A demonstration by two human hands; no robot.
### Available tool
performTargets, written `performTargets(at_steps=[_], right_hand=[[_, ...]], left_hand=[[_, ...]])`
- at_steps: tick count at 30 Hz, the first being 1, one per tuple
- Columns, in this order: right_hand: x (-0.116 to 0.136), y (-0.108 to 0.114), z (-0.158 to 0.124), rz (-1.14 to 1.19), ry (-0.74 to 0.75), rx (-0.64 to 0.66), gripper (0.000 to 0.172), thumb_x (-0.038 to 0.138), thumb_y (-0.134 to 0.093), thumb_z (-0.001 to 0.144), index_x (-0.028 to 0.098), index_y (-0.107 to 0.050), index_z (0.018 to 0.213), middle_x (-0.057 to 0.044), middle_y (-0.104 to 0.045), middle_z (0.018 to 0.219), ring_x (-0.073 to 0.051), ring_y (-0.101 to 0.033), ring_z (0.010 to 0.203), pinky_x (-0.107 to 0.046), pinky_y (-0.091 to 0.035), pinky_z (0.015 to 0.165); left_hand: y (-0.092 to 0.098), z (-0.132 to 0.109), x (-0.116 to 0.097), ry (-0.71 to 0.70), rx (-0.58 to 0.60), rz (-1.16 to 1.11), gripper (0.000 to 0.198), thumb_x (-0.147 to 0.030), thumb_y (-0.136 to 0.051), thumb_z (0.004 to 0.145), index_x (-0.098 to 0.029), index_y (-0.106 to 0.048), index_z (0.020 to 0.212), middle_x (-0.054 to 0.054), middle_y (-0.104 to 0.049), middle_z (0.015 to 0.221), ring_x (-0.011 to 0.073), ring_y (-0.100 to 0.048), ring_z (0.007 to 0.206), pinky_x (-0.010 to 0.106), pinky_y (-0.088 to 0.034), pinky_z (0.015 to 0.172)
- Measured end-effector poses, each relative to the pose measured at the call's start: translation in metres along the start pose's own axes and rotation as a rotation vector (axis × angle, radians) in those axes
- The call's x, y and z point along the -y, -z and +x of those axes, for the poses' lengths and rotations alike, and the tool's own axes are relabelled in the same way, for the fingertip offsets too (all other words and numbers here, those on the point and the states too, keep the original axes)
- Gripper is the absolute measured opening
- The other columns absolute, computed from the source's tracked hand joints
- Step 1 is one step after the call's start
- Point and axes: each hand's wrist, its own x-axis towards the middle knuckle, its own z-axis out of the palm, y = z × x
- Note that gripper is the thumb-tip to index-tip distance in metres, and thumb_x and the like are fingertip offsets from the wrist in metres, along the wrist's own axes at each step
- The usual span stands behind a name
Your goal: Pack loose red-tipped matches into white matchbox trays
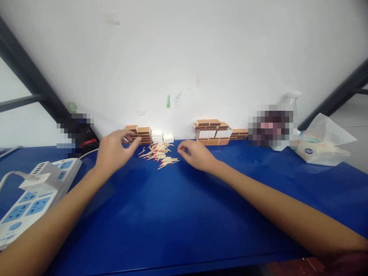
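Note:
My left hand (116,149) is beside a stack of brown matchbox sleeves (144,135) at the wall, its thumb and fingers apart. Nothing shows in its grasp. To the right of that hand lies a loose pile of red-tipped matches (159,152) on the blue tabletop. Just past the pile, my right hand (197,154) hovers low with fingers curled and thumb tip close to the index finger. I see nothing between those tips. White matchbox trays (156,135) stand stacked behind the matches. More matchboxes (212,133) are piled at the wall behind my right hand.
A white power strip (37,205) with a plugged-in adapter (43,183) lies at the left of the blue table (166,230). At the far right sits a plastic pack of tissues (319,151), near a white bottle (290,103). The white wall (184,50) bounds the back.

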Motion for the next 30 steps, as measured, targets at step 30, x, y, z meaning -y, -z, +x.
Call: performTargets(at_steps=[30], right_hand=[[0.048, 0.019, -0.016, 0.289, 0.119, 0.414, 0.008, 0.025, -0.068, 0.096, 0.018, -0.072, 0.095, 0.001, -0.06, 0.079, -0.012, -0.051, 0.068, -0.024, -0.04, 0.064]], left_hand=[[-0.015, -0.065, -0.045, -0.289, 0.57, -0.163, 0.035, -0.052, -0.071, 0.09, -0.023, -0.072, 0.11, 0.0, -0.066, 0.082, 0.0168, -0.061, 0.069, 0.029, -0.038, 0.061]])
